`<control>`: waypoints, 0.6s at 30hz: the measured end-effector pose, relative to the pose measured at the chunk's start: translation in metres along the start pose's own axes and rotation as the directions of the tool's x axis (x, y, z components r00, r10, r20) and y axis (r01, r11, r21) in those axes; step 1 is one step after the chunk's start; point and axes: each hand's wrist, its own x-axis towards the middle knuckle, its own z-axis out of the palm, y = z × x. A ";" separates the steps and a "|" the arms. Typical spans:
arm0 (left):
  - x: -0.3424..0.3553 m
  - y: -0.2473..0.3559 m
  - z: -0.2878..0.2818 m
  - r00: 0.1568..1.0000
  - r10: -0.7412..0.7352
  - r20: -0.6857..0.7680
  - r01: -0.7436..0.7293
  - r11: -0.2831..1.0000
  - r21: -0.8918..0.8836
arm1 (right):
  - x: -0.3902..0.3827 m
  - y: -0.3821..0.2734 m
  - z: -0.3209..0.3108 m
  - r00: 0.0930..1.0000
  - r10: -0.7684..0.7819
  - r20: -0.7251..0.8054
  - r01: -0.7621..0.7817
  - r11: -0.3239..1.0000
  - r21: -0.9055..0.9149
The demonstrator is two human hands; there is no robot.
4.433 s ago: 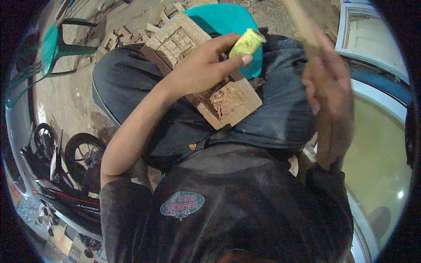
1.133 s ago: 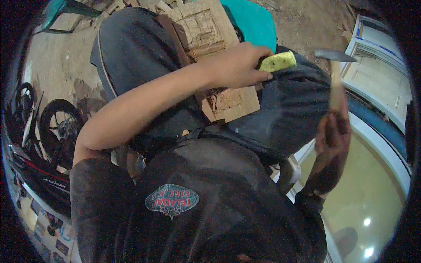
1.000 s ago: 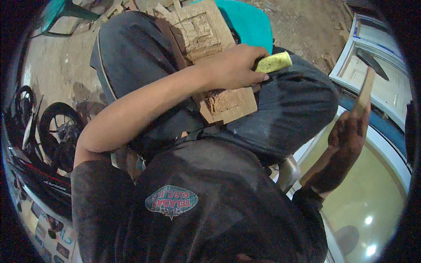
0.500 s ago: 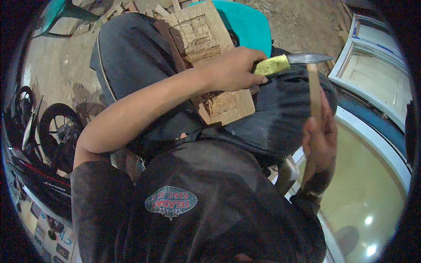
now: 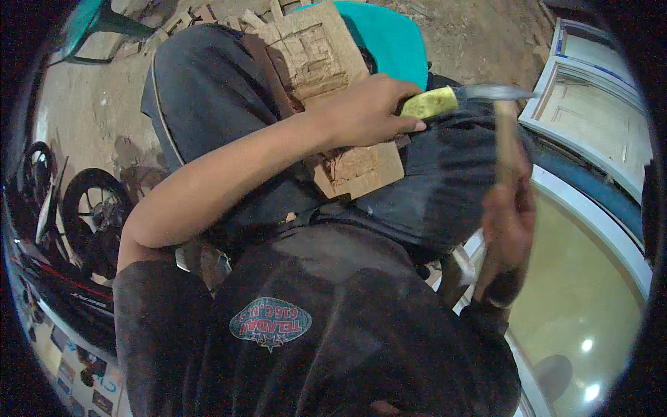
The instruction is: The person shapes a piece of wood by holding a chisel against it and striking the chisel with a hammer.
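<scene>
1 left hand [image 5: 365, 111] wraps 1 yellow-handled chisel [image 5: 429, 103] on 1 carved wood block [image 5: 326, 76]; 1 right hand [image 5: 508, 217] grips 1 hammer [image 5: 505, 132], blurred.

Dim, fisheye-bent edges; right hand [image 5: 509, 215] seemingly motion-blurred.

Looks like a wood workshop out in a yard. Dirt ground [image 5: 104, 97] with wood scraps [image 5: 208, 10] lying about. A carved wood block [image 5: 326, 76] with chips on the lap. White door frames [image 5: 590, 104] stacked on the right. A parked motorbike [image 5: 76, 222] on the left.
</scene>
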 end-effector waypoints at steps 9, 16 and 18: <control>0.000 -0.005 0.002 0.999 -0.044 0.010 0.044 0.997 0.058 | -0.010 0.017 0.014 0.984 0.150 0.092 -0.151 0.988 0.011; 0.001 0.002 0.003 0.999 -0.031 -0.035 0.032 0.999 0.028 | 0.015 0.003 -0.052 0.979 -0.142 -0.147 0.180 0.941 0.287; 0.002 0.001 0.001 0.997 -0.058 -0.049 0.056 0.998 -0.031 | 0.015 0.006 -0.060 0.977 -0.185 -0.104 0.209 0.925 0.317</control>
